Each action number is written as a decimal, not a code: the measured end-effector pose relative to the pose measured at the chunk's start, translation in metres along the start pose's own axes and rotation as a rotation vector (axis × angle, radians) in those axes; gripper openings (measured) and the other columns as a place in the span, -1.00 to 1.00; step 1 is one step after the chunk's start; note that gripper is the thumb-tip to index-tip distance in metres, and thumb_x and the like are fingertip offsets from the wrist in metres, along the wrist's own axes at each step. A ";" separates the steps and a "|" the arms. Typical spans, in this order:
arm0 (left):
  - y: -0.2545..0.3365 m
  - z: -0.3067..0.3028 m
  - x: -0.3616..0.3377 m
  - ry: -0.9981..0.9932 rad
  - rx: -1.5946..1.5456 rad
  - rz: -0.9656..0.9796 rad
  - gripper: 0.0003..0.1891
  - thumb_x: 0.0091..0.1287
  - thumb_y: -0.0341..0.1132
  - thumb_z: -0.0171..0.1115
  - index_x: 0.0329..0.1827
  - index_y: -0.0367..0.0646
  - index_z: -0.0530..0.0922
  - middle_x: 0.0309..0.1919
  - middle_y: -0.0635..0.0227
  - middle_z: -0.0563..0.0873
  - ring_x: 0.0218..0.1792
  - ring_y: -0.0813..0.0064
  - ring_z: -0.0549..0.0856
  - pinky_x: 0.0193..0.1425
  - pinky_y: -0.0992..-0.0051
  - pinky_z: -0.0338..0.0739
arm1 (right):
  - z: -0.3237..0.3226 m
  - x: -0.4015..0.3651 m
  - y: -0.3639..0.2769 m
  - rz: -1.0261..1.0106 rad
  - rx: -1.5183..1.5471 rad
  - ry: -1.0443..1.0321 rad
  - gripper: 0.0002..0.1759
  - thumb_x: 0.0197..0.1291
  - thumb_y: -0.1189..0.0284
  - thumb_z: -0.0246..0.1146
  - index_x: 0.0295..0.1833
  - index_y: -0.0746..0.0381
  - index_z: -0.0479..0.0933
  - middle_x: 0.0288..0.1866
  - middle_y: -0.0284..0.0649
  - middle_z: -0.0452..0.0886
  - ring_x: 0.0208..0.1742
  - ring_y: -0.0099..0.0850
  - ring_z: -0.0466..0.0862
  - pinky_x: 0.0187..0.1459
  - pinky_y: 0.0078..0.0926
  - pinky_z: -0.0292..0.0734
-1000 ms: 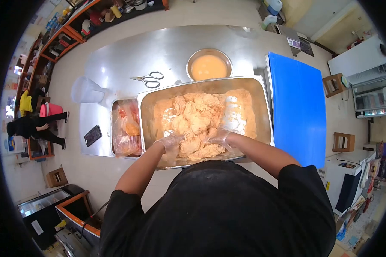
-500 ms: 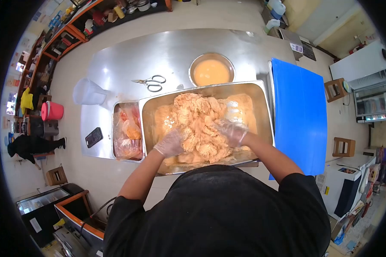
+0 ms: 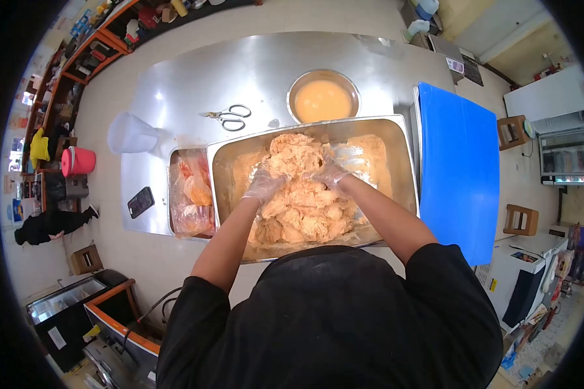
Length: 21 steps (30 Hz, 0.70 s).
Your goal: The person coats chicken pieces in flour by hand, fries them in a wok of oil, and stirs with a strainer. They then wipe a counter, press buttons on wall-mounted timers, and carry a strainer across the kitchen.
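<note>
A big metal tray [image 3: 400, 194] holds a heap of breaded chicken pieces [image 3: 308, 217], coated in pale orange flour. My left hand [image 3: 265, 184], in a clear plastic glove, grips the left side of the upper clump. From the right, my right hand [image 3: 329, 173], gloved the same way, closes on that clump; its fingertips are partly hidden among the pieces. Loose flour [image 3: 368, 146] covers the tray's floor. Against the tray's left side stands a smaller tray [image 3: 171, 217] with a plastic bag of raw-looking meat [image 3: 193, 188].
Beyond the tray, a metal bowl of orange liquid [image 3: 323, 98] and scissors [image 3: 227, 117] rest on the steel table [image 3: 207, 71]. At left are a translucent container [image 3: 131, 133] and a phone [image 3: 141, 202]. A blue board [image 3: 459, 175] borders the right. Far left, another person [image 3: 55, 223] stands.
Both hands have moved away from my body, toward the tray's far side, and closer together, pushing up chicken pieces between them. The lower part of the heap is now uncovered.
</note>
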<state>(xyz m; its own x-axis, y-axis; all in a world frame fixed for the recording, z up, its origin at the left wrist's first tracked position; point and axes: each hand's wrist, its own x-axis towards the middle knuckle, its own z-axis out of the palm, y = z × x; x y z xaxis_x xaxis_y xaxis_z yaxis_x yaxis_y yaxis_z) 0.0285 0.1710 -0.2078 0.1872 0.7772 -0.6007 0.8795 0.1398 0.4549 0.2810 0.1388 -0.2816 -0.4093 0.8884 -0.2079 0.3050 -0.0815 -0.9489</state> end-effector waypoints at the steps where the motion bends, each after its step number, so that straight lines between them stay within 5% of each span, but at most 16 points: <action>1: 0.006 -0.003 -0.015 0.002 -0.178 -0.021 -0.24 0.32 0.07 0.25 0.45 -0.28 0.34 0.36 0.03 0.49 0.34 0.12 0.50 0.37 0.28 0.40 | 0.002 -0.005 -0.025 0.230 0.110 0.035 0.07 0.17 0.30 0.46 0.63 0.08 -0.08 0.55 -0.16 0.24 0.49 -0.31 0.34 0.43 -0.24 0.34; 4: 0.028 -0.011 -0.064 -0.026 -0.675 -0.059 -0.24 0.32 0.12 0.23 0.43 -0.25 0.35 0.33 0.08 0.50 0.32 0.15 0.50 0.34 0.28 0.42 | -0.013 -0.045 -0.109 0.456 0.564 0.016 0.08 0.17 0.15 0.44 0.63 0.11 -0.07 0.58 -0.14 0.19 0.53 -0.29 0.28 0.47 -0.20 0.26; 6: 0.024 -0.008 -0.067 -0.091 -0.953 -0.064 -0.27 0.33 0.11 0.23 0.41 -0.24 0.37 0.29 0.12 0.53 0.28 0.18 0.51 0.31 0.27 0.43 | -0.025 -0.071 -0.120 0.350 0.406 -0.039 0.07 0.19 0.04 0.40 0.62 0.15 -0.05 0.59 -0.11 0.19 0.54 -0.26 0.26 0.48 -0.19 0.24; 8: -0.005 -0.011 -0.052 -0.178 -1.089 -0.221 -0.32 0.37 0.13 0.17 0.36 -0.22 0.39 0.26 0.10 0.54 0.26 0.15 0.51 0.29 0.24 0.44 | -0.051 -0.090 -0.104 0.197 -0.137 -0.095 0.03 0.22 -0.02 0.33 0.61 0.18 -0.02 0.57 -0.07 0.22 0.54 -0.21 0.26 0.48 -0.17 0.24; 10: -0.004 -0.023 -0.066 -0.181 -0.951 -0.308 -0.29 0.37 0.21 0.12 0.35 -0.21 0.41 0.26 0.05 0.54 0.26 0.11 0.51 0.30 0.22 0.43 | -0.071 -0.094 -0.096 0.245 -0.367 -0.099 -0.01 0.28 -0.05 0.27 0.61 0.22 -0.01 0.56 -0.01 0.25 0.55 -0.15 0.25 0.48 -0.15 0.23; 13: 0.021 -0.060 -0.111 -0.108 -0.276 -0.227 -0.17 0.34 0.36 0.05 0.38 -0.22 0.41 0.26 -0.03 0.55 0.28 0.08 0.52 0.34 0.20 0.38 | -0.091 -0.110 -0.086 0.519 -0.427 -0.112 -0.07 0.31 -0.06 0.23 0.58 0.24 0.06 0.52 0.03 0.29 0.51 -0.11 0.30 0.46 -0.19 0.26; 16: -0.058 0.009 -0.064 -0.164 0.331 0.126 -0.11 0.32 0.42 0.00 0.39 -0.24 0.44 0.25 -0.07 0.57 0.26 0.09 0.54 0.36 0.20 0.35 | -0.076 -0.128 0.000 0.537 0.037 -0.269 -0.11 0.31 -0.07 0.21 0.54 0.26 0.15 0.48 0.05 0.34 0.46 -0.11 0.38 0.42 -0.25 0.30; 17: -0.073 0.029 -0.054 -0.201 0.378 0.227 -0.10 0.32 0.44 -0.02 0.39 -0.24 0.44 0.24 -0.09 0.58 0.25 0.10 0.55 0.37 0.20 0.34 | -0.056 -0.134 0.037 0.470 0.324 -0.323 -0.13 0.32 -0.08 0.21 0.53 0.27 0.19 0.47 0.05 0.36 0.45 -0.11 0.40 0.41 -0.27 0.32; 18: -0.062 0.028 -0.058 -0.386 0.324 0.286 -0.11 0.33 0.42 -0.01 0.39 -0.26 0.44 0.24 -0.08 0.58 0.24 0.11 0.56 0.37 0.20 0.33 | -0.039 -0.122 0.017 0.576 0.166 -0.474 -0.12 0.28 -0.10 0.24 0.50 0.28 0.25 0.45 0.04 0.40 0.42 -0.13 0.43 0.39 -0.29 0.34; 20: -0.038 0.025 -0.070 -0.497 0.090 0.066 -0.12 0.37 0.35 0.04 0.51 -0.19 0.24 0.36 -0.05 0.47 0.39 0.17 0.44 0.49 0.25 0.23 | 0.005 -0.114 -0.056 0.739 -0.078 -0.418 -0.03 0.11 -0.14 0.38 0.47 0.27 0.31 0.39 0.01 0.48 0.38 -0.16 0.49 0.36 -0.31 0.38; 21: -0.026 0.020 -0.077 -0.516 -0.018 0.037 -0.11 0.37 0.30 0.09 0.54 -0.19 0.17 0.39 -0.03 0.44 0.43 0.19 0.40 0.52 0.26 0.21 | 0.024 -0.115 -0.094 0.790 -0.158 -0.207 0.06 -0.02 -0.16 0.49 0.48 0.25 0.32 0.36 -0.01 0.51 0.36 -0.17 0.51 0.35 -0.33 0.38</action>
<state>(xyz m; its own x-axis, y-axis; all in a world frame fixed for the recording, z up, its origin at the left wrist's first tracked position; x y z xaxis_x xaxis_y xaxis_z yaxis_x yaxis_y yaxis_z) -0.0003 0.0953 -0.1865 0.4132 0.3790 -0.8280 0.8613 0.1326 0.4905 0.2783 0.0338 -0.1741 -0.1694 0.4941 -0.8528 0.6799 -0.5678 -0.4640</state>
